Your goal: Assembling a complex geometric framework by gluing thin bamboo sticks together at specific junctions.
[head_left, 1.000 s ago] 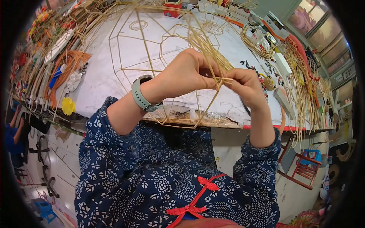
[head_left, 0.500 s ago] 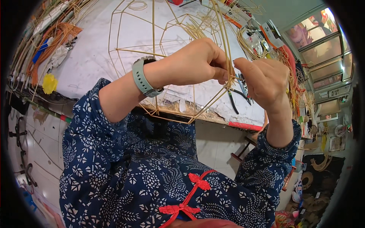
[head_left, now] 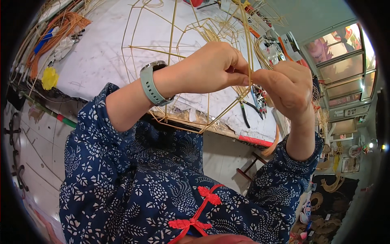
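Here both hands, left & right, pinch 1 thin bamboo strip of 1 bamboo frame over the bench.

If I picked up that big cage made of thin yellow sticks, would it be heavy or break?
Probably light: the stick frame is mostly open air between thin strips. It likely bends rather than staying stiff, since some strips curve. It may be fragile too; the left hand and right hand pinch one strip with just their fingertips, so a hard squeeze could snap it.
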The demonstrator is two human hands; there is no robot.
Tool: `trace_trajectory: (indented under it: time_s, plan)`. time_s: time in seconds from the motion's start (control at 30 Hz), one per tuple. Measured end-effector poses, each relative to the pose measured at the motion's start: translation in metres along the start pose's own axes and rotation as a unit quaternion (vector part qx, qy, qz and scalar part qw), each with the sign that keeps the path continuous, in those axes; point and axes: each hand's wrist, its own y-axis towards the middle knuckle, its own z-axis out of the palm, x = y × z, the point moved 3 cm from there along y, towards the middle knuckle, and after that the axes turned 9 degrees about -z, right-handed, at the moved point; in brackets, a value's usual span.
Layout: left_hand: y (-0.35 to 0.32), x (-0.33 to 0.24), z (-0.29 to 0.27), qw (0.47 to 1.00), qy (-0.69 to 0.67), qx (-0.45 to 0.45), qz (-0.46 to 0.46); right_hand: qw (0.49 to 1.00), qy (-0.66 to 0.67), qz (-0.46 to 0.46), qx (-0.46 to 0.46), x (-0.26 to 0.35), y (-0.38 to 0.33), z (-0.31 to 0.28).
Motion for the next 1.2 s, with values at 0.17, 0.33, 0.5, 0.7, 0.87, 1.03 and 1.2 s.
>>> trace_trajectory:
  time_s: [0.17, 0.33, 0.5, 0.7, 0.87, 1.03, 1.2]
  plan:
    - [0.002, 0.005, -0.001, 0.999, -0.02, -0.018, 0.036, 0.998, 0.019, 0.053, -0.034, -0.008, -0.008, -0.006]
    - [0.003, 0.007, 0.0, 0.998, -0.066, 0.005, -0.002, 0.991, 0.044, 0.123, -0.033, -0.006, -0.021, -0.009]
    - [0.005, 0.006, 0.001, 0.998, -0.063, 0.013, -0.012, 0.992, 0.044, 0.114, -0.033, -0.006, -0.021, -0.009]
    - [0.003, 0.005, 0.0, 0.999, -0.015, -0.023, 0.034, 0.993, 0.046, 0.104, -0.034, -0.009, -0.008, -0.007]
    - [0.005, 0.003, -0.002, 0.999, -0.046, -0.011, -0.01, 0.991, 0.05, 0.12, -0.038, -0.012, -0.009, -0.008]
    - [0.006, 0.004, -0.004, 0.996, -0.064, -0.001, -0.058, 0.986, -0.023, 0.153, -0.058, 0.004, 0.001, -0.001]
    - [0.009, 0.006, -0.008, 0.993, -0.101, 0.011, -0.061, 0.957, -0.034, 0.258, -0.129, 0.031, -0.003, 0.013]
